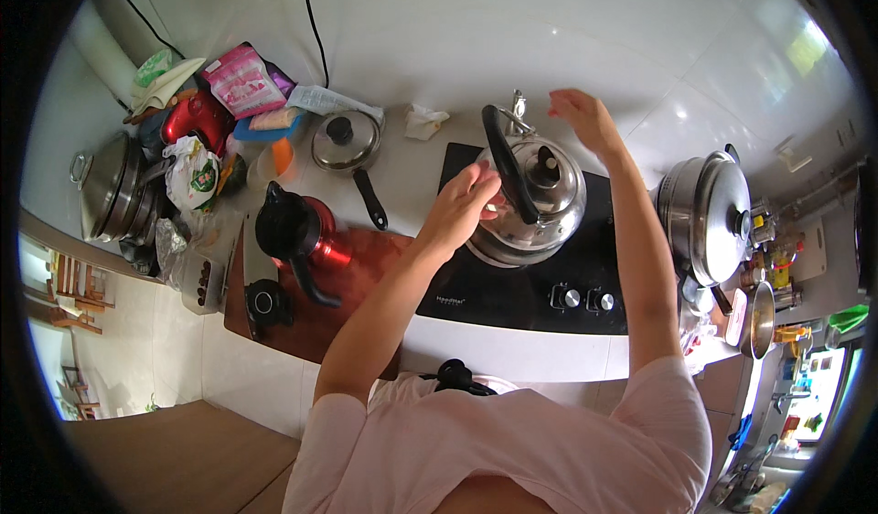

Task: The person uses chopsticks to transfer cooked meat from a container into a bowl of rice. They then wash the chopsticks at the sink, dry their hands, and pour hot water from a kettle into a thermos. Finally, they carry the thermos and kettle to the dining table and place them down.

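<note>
A stainless steel kettle (525,198) with a raised black handle (507,164) and a black lid knob stands on the black glass cooktop (521,301). Its metal spout (519,109) points towards the wall. My left hand (461,209) hovers at the kettle's left side, close to the handle, with its fingers apart. Whether the fingertips touch the kettle cannot be made out. To the right of the spout, my right hand (583,121) is raised with loosely bent fingers and nothing visible in it.
A red kettle (319,233) with a black handle stands left on a reddish-brown board (370,260). Behind it lie a lidded saucepan (346,140), a crumpled tissue (425,121) and several packages (243,82). A large lidded steel pot (706,215) borders the cooktop's right side.
</note>
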